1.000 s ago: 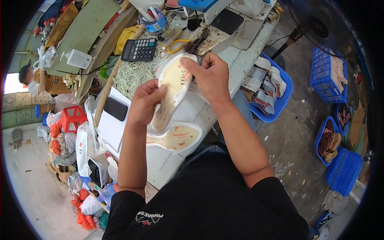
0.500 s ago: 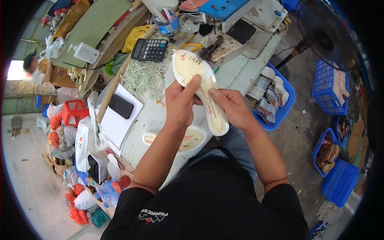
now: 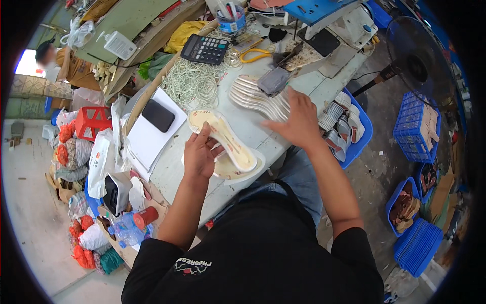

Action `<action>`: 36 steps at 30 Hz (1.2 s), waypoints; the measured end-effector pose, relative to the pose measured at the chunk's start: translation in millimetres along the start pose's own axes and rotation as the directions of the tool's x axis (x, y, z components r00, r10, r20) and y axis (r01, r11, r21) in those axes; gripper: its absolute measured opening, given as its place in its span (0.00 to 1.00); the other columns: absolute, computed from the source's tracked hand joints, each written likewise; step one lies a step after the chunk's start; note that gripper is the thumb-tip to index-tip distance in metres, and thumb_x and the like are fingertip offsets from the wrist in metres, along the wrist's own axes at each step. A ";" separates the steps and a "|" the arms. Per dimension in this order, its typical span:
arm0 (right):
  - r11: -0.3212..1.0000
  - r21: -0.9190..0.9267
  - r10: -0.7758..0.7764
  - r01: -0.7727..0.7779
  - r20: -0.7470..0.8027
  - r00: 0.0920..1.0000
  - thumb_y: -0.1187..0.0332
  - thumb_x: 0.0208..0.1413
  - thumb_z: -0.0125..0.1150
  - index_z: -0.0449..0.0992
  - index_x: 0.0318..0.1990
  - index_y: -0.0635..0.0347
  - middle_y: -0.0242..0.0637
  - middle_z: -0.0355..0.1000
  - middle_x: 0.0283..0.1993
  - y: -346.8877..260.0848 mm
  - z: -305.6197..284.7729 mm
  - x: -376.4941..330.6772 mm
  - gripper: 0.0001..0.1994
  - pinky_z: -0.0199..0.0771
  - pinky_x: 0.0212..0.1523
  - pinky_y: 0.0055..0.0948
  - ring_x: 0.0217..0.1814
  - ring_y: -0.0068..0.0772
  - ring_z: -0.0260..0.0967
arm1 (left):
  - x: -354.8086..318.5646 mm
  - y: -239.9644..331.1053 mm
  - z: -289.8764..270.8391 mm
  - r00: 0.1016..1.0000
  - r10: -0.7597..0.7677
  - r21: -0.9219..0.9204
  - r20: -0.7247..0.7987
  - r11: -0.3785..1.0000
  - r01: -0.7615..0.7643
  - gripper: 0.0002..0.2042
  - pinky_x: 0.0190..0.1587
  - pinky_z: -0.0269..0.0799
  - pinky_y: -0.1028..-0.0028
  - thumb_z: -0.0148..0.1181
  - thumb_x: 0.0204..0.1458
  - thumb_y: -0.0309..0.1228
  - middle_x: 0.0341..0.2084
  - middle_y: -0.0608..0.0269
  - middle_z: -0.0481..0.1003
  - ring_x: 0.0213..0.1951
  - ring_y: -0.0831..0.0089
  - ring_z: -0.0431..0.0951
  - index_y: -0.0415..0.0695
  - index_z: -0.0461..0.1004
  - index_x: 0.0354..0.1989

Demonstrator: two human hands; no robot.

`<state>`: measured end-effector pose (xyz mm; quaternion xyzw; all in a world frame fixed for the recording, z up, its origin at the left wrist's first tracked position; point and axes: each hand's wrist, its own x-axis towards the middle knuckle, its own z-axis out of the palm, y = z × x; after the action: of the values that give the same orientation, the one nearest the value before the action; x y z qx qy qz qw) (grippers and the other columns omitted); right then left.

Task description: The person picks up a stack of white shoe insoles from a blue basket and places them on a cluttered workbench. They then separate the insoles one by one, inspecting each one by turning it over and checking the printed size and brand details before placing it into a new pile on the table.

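A cream insole (image 3: 226,136) with a white rim is pinched between the thumb and fingers of my left hand (image 3: 199,156), low over the near part of the table. Beneath it lies another pale insole (image 3: 234,174), partly covered. My right hand (image 3: 297,121) is open and slightly blurred, fingers spread, by the right end of a fanned stack of insoles (image 3: 248,96). Whether it touches the stack, I cannot tell. A small grey block-like thing (image 3: 273,80) rests on the stack's far side.
Behind the stack lie yellow-handled pliers (image 3: 254,55), a calculator (image 3: 205,49) and loose pale elastic loops (image 3: 190,83). A phone (image 3: 158,115) sits on white paper at left. Right of the table, a blue basket (image 3: 362,137) holds shoe parts, near a standing fan (image 3: 415,61).
My right hand has let go of the insole and opened. My left hand has brought the insole left and nearer to me. The stack and grey thing have come into sight.
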<state>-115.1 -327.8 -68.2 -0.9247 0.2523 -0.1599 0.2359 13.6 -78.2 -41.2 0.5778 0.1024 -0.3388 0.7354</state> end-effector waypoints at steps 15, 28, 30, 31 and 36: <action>0.994 -0.025 0.111 -0.108 0.237 0.965 0.55 0.51 0.69 0.70 0.58 0.66 0.54 0.76 0.52 -36.6 3.0 13.8 0.31 0.75 0.57 0.50 0.56 0.56 0.75 | 37.3 -31.5 57.8 0.964 -0.164 0.019 0.211 0.986 0.163 0.23 0.58 0.78 0.50 0.55 0.69 0.40 0.56 0.49 0.73 0.54 0.52 0.78 0.38 0.62 0.65; 0.914 0.333 -0.294 0.233 0.147 0.944 0.55 0.54 0.72 0.59 0.71 0.67 0.58 0.66 0.67 -40.2 -0.5 -22.6 0.43 0.67 0.65 0.51 0.68 0.61 0.66 | 54.1 -37.5 57.8 0.954 -0.106 -0.439 0.280 0.870 0.226 0.35 0.68 0.63 0.49 0.62 0.59 0.60 0.60 0.57 0.75 0.62 0.58 0.72 0.48 0.70 0.66; 0.868 0.434 -0.298 0.241 0.067 0.952 0.55 0.52 0.73 0.58 0.71 0.68 0.59 0.65 0.68 -42.9 -6.7 -26.2 0.44 0.67 0.66 0.51 0.68 0.62 0.66 | 32.4 -19.8 68.2 0.960 -0.111 -0.490 0.258 0.841 0.229 0.33 0.70 0.61 0.49 0.63 0.58 0.56 0.60 0.57 0.75 0.61 0.55 0.73 0.47 0.70 0.65; 0.821 0.568 -0.186 0.052 0.181 0.966 0.54 0.52 0.74 0.58 0.71 0.67 0.59 0.66 0.68 -42.1 -2.1 -25.0 0.45 0.68 0.66 0.50 0.67 0.62 0.66 | 26.4 -15.2 71.9 0.952 -0.073 -0.544 0.296 0.807 0.231 0.32 0.70 0.62 0.49 0.62 0.58 0.55 0.60 0.57 0.75 0.61 0.55 0.74 0.47 0.71 0.65; 0.710 0.683 -0.190 -0.170 0.418 0.888 0.55 0.53 0.74 0.60 0.71 0.65 0.56 0.70 0.65 -62.4 -13.2 -4.1 0.42 0.69 0.65 0.41 0.64 0.53 0.72 | 25.1 -1.5 56.7 0.917 0.112 -0.657 0.383 0.730 0.186 0.31 0.70 0.61 0.51 0.56 0.60 0.52 0.59 0.55 0.75 0.63 0.55 0.72 0.44 0.69 0.65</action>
<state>-99.5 -282.8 -25.6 -0.7760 0.1039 -0.0220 0.6217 17.8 -140.1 -38.3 0.1841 0.0798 -0.4023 0.8933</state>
